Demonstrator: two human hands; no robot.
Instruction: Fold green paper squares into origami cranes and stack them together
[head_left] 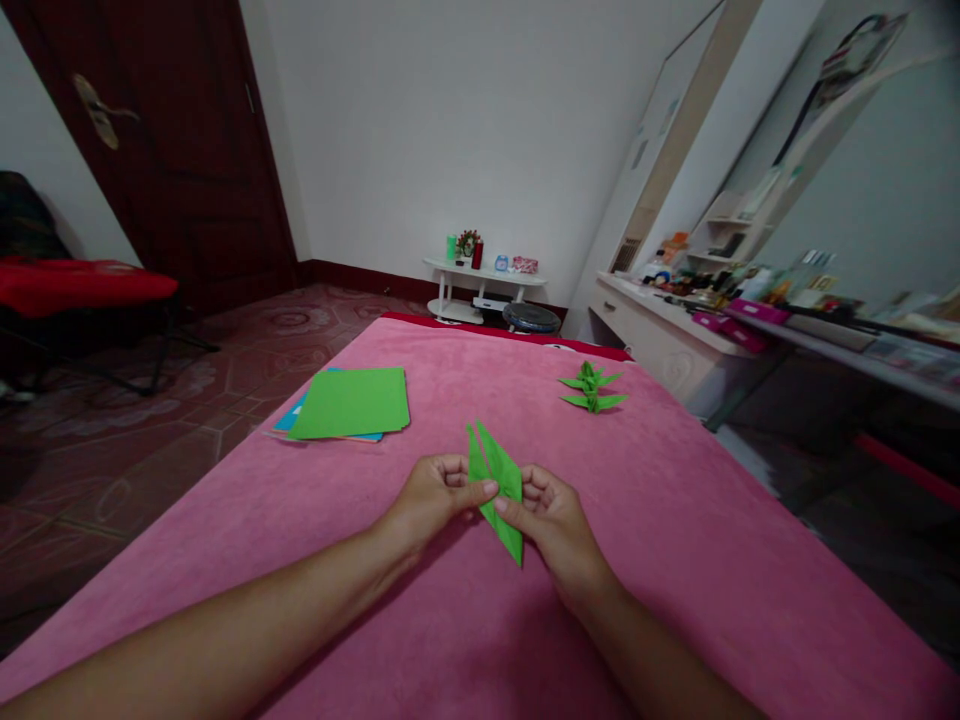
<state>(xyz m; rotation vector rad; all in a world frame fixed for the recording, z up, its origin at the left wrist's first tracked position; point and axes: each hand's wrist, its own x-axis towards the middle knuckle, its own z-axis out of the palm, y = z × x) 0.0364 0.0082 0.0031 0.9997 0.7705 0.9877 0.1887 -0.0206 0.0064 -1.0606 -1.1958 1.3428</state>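
Note:
Between my hands is a green folded paper (504,470), long and diamond-shaped, with two narrow points at its far end and one point toward me. My left hand (439,492) pinches its left side, thumb on top and fingers curled behind. On the opposite edge my right hand (553,520) grips it the same way, its thumb pressing near the middle. The fingertips behind the paper are partly hidden. Two green folded paper figures (592,402) with pointed ends sit further off to the right. A stack of green paper sheets (352,402) lies to the left, blue sheets showing beneath.
A pink cloth (480,640) covers the surface under my hands. Beyond it stands a small white table (487,272) with a vase and cups. A cluttered dressing table (675,318) is on the right, a red chair (82,285) on the left near a dark door (165,130).

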